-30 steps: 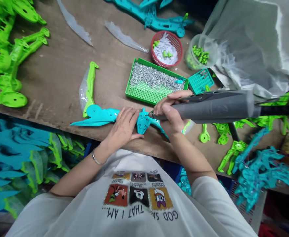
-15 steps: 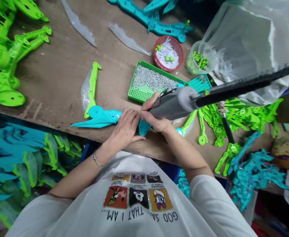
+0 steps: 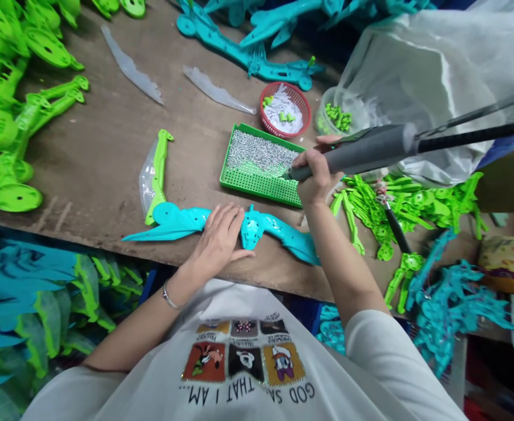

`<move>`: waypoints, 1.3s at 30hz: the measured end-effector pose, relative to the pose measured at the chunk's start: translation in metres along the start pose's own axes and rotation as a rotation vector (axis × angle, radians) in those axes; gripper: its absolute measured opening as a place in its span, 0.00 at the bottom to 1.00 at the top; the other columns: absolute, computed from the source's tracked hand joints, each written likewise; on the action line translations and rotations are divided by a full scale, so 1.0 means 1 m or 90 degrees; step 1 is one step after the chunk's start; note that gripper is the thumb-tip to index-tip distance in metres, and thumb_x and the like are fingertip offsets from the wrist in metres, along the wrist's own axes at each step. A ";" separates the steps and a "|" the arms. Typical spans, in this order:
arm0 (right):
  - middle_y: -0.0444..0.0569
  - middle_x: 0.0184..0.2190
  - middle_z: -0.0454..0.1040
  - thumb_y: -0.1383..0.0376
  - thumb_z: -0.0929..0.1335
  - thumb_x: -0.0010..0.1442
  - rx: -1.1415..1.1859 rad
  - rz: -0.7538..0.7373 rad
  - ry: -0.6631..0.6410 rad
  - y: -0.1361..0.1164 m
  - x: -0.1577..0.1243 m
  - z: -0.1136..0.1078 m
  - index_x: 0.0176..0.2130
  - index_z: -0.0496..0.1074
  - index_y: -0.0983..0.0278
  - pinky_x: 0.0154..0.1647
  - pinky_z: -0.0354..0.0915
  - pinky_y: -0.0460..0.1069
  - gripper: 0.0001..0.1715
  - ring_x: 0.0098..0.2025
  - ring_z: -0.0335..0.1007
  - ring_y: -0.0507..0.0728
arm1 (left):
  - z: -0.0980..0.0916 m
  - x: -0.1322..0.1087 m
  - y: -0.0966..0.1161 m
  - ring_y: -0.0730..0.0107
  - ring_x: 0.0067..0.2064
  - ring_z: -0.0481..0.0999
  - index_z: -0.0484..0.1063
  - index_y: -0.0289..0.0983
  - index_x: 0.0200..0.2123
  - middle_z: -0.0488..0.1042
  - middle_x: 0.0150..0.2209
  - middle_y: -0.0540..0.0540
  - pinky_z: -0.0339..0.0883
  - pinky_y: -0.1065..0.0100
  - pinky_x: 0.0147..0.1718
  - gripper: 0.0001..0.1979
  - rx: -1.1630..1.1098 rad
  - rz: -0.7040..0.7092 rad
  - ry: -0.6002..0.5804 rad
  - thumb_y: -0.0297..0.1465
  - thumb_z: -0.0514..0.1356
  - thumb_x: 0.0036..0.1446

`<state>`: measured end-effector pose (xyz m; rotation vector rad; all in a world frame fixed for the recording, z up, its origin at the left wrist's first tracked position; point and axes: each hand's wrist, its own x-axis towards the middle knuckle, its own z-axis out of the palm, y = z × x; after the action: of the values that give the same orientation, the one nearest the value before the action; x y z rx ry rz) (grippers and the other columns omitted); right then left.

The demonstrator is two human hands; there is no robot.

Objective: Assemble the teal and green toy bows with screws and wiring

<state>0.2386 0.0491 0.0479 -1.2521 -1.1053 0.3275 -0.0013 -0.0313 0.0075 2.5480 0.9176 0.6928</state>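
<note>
A turquoise plastic bow-shaped part (image 3: 278,225) lies along the table's near edge, with a raised piece at its middle. My left hand (image 3: 219,237) rests flat on it just left of that piece, fingers stretched and thumb spread out. In my right hand (image 3: 318,175) is a grey electric screwdriver (image 3: 366,153), held slantwise with its tip low over a green perforated tray (image 3: 263,186). Small silver screws (image 3: 257,151) fill the far part of this tray. My right forearm hides the bow part's right end.
Left of the tray lies a lime-green piece with a clear blade (image 3: 160,169). Beyond stand a red basket (image 3: 304,108) and a clear tub (image 3: 320,114) of green bits. Lime parts heap at left (image 3: 9,196) and right (image 3: 414,199); a plastic bag (image 3: 401,64) is behind.
My right hand has lifted the screwdriver off the bow part's middle and carried it right and away from me to the screw tray. My left hand stays on the part.
</note>
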 end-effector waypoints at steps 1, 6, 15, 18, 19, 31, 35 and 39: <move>0.37 0.19 0.59 0.40 0.68 0.58 -0.009 0.011 -0.006 0.006 0.001 0.001 0.32 0.66 0.56 0.27 0.67 0.50 0.24 0.21 0.64 0.51 | 0.000 0.000 0.000 0.36 0.65 0.68 0.57 0.27 0.66 0.70 0.60 0.23 0.60 0.37 0.65 0.51 -0.001 -0.001 0.001 0.45 0.74 0.48; 0.37 0.18 0.61 0.40 0.70 0.55 0.024 0.037 -0.015 0.010 -0.003 0.013 0.28 0.62 0.57 0.26 0.66 0.49 0.26 0.19 0.62 0.51 | -0.002 0.001 0.001 0.36 0.65 0.69 0.57 0.26 0.66 0.70 0.60 0.23 0.61 0.37 0.65 0.48 0.004 0.002 0.011 0.44 0.73 0.51; 0.37 0.17 0.61 0.39 0.70 0.55 0.027 0.046 -0.023 0.010 -0.002 0.016 0.29 0.62 0.56 0.26 0.67 0.50 0.27 0.19 0.63 0.51 | 0.000 0.000 0.000 0.37 0.66 0.68 0.57 0.27 0.67 0.69 0.61 0.24 0.59 0.37 0.66 0.47 -0.013 -0.009 0.002 0.44 0.72 0.52; 0.37 0.18 0.59 0.42 0.70 0.57 0.051 0.049 -0.019 0.005 -0.002 0.012 0.30 0.63 0.57 0.26 0.66 0.49 0.24 0.20 0.64 0.51 | -0.001 0.001 0.001 0.36 0.65 0.68 0.57 0.26 0.66 0.70 0.60 0.23 0.60 0.37 0.65 0.49 -0.004 0.000 0.008 0.44 0.74 0.50; 0.37 0.19 0.59 0.43 0.70 0.57 0.071 0.051 -0.021 -0.001 -0.003 0.010 0.31 0.64 0.57 0.26 0.66 0.49 0.23 0.20 0.64 0.51 | -0.002 0.002 0.002 0.36 0.65 0.68 0.57 0.25 0.66 0.70 0.59 0.23 0.60 0.37 0.65 0.50 -0.004 0.000 0.006 0.44 0.74 0.48; 0.35 0.18 0.65 0.59 0.74 0.57 0.237 0.088 -0.210 -0.093 -0.078 -0.019 0.41 0.68 0.55 0.19 0.65 0.49 0.14 0.17 0.64 0.52 | -0.011 0.009 0.003 0.38 0.65 0.67 0.59 0.30 0.66 0.70 0.60 0.27 0.56 0.38 0.66 0.52 -0.057 -0.015 -0.044 0.48 0.75 0.45; 0.36 0.21 0.68 0.61 0.73 0.59 0.234 0.108 -0.233 -0.093 -0.097 -0.027 0.44 0.69 0.55 0.23 0.67 0.50 0.14 0.21 0.69 0.52 | -0.006 0.007 0.000 0.40 0.64 0.68 0.59 0.32 0.66 0.70 0.60 0.29 0.56 0.39 0.67 0.50 -0.058 -0.018 -0.036 0.43 0.76 0.46; 0.36 0.22 0.69 0.63 0.73 0.60 0.231 0.119 -0.232 -0.092 -0.105 -0.029 0.45 0.67 0.56 0.24 0.67 0.50 0.15 0.22 0.70 0.52 | -0.005 0.007 0.000 0.40 0.64 0.68 0.59 0.31 0.66 0.69 0.61 0.28 0.56 0.39 0.67 0.50 -0.061 -0.018 -0.039 0.43 0.76 0.46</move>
<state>0.1792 -0.0763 0.0799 -0.9922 -1.1701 0.8857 0.0002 -0.0260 0.0139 2.4545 0.8769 0.6321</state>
